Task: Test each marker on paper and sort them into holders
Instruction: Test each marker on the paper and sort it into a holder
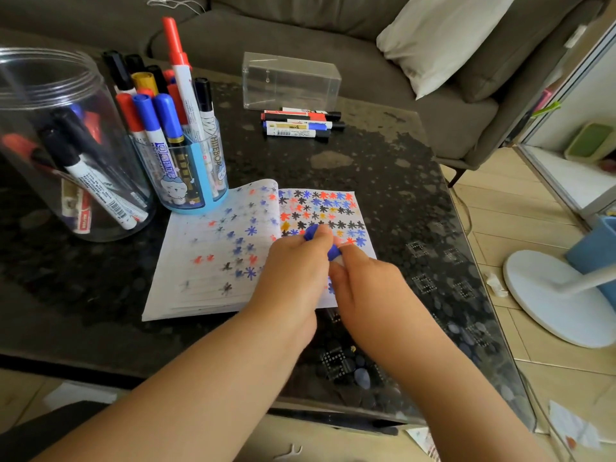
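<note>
While over notebook (233, 248) — both hands' grip pinches marker (328, 246).

Bare forearms, no sleeves; hands (328, 271) ungloved, no jewellery.

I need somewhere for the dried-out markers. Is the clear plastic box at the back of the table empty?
Empty, as far as visible: nothing shows through the clear plastic box. The loose markers lie on the table in front of it.
</note>
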